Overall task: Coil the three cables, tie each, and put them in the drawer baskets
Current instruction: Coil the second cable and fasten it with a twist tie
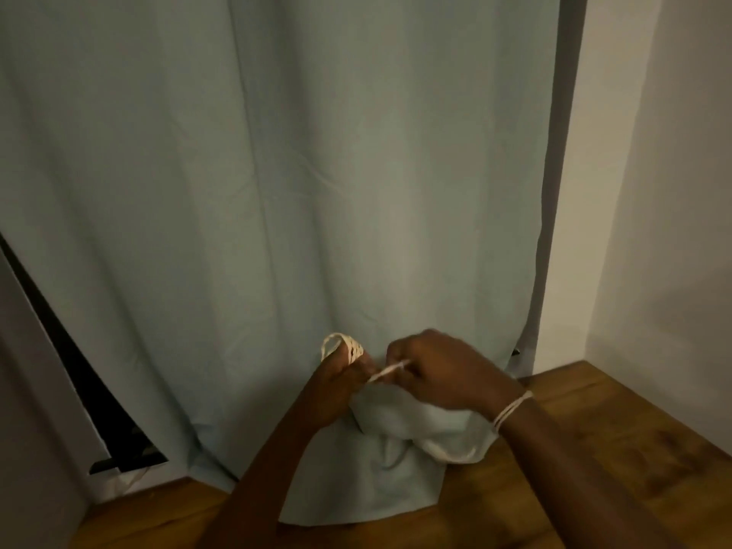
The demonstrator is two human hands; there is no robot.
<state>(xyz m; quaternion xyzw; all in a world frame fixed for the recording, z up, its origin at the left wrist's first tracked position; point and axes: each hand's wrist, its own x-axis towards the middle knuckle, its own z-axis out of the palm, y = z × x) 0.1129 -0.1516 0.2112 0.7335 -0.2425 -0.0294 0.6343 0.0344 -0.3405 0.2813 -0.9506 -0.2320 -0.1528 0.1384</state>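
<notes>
Pale grey-green curtain [277, 192] fills most of the view, hanging to a wooden floor [614, 449]; white wall [653, 192] at right, dark gap with a pale panel edge at lower left.

Right hand [443, 374]: fingertips pinched closed on a thin white cable [390, 372], a short taut stretch of it running leftward to the other hand. Fingers curl inward, knuckles up.

Left hand [340, 386]: fingers closed around a small bundle of the same cable. Several turns show as a tight coil at the top of the fist, and one loop [334, 342] stands up above the thumb side. How many turns, cannot tell; image soft.

Both hands sit close together, nearly touching, in front of the curtain's lower part and above the floor. Cable is off the floor, carried wholly between the two hands.

Right wrist carries a few turns of pale cord [511, 410], like a bracelet.

Below the hands, curtain hem bunches into a fold [420, 429] and trails onto the floor. Both forearms enter from the bottom edge.
</notes>
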